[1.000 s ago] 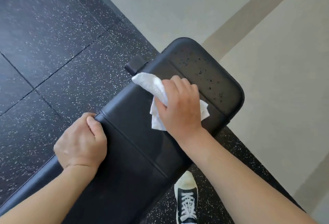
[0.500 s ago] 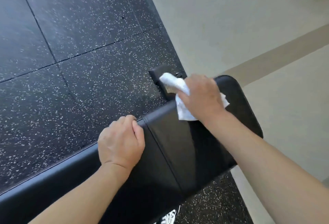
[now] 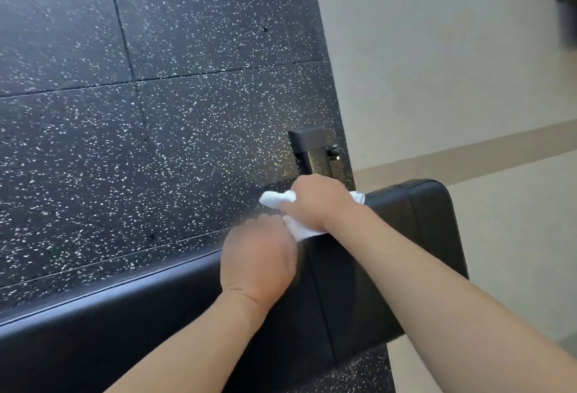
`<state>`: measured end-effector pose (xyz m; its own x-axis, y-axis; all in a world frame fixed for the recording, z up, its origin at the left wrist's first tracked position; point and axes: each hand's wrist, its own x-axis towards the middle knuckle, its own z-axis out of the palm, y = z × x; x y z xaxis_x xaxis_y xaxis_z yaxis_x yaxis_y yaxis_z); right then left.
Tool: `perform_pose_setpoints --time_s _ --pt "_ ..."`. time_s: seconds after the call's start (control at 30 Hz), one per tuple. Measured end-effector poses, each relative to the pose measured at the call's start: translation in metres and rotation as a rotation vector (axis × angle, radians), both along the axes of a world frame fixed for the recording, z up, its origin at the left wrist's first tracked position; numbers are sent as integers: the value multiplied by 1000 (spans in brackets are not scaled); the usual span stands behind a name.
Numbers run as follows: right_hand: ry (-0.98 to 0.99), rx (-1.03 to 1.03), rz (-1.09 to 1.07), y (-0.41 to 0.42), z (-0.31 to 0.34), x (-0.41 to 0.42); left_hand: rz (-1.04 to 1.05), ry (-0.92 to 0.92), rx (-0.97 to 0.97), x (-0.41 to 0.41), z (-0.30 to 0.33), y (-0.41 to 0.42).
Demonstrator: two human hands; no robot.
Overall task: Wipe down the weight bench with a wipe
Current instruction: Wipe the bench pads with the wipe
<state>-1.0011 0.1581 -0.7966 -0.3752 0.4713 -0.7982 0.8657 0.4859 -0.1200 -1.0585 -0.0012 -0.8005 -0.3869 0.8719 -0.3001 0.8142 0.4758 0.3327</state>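
Observation:
The black padded weight bench runs from the lower left to the right of the view. My right hand grips a crumpled white wipe and presses it over the bench's far edge. Part of the wipe sticks out to the left of the hand and part hangs below it. My left hand is curled over the same far edge, right beside the right hand and touching the wipe's lower part.
Black speckled rubber floor tiles lie beyond the bench. A black metal frame foot of the bench stands on them behind my right hand. Beige floor with a darker stripe fills the right side.
My view has swung so the bench lies more level. My right hand slid the wipe from the pad's top over to its far edge. The left hand moved along the edge up to the right hand.

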Motion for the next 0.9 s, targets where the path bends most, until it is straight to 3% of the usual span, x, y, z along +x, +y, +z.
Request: perform_pose_setpoints --time_s 0.17,0.3,0.4,0.53,0.63,0.7,0.77,0.9 --pt "-159 207 -146 70 21 80 4 -56 -5 -2 0 -1" --pt "-147 322 -167 64 15 84 -23 -82 -74 -4 4 0" --pt "2 311 -86 20 7 51 -53 -114 -138 -7 11 2" --pt "342 380 32 -40 4 19 -75 -144 -58 -12 16 -3" --pt "626 516 9 -46 4 50 -194 -158 -73 -14 14 -10" --pt "750 712 -43 -51 2 94 -294 -158 -94 -15 15 -12" --pt "726 834 -157 -62 0 144 -355 -192 -90 -15 21 -10" --pt "601 858 -433 -102 -1 226 -668 -112 43 21 36 11"
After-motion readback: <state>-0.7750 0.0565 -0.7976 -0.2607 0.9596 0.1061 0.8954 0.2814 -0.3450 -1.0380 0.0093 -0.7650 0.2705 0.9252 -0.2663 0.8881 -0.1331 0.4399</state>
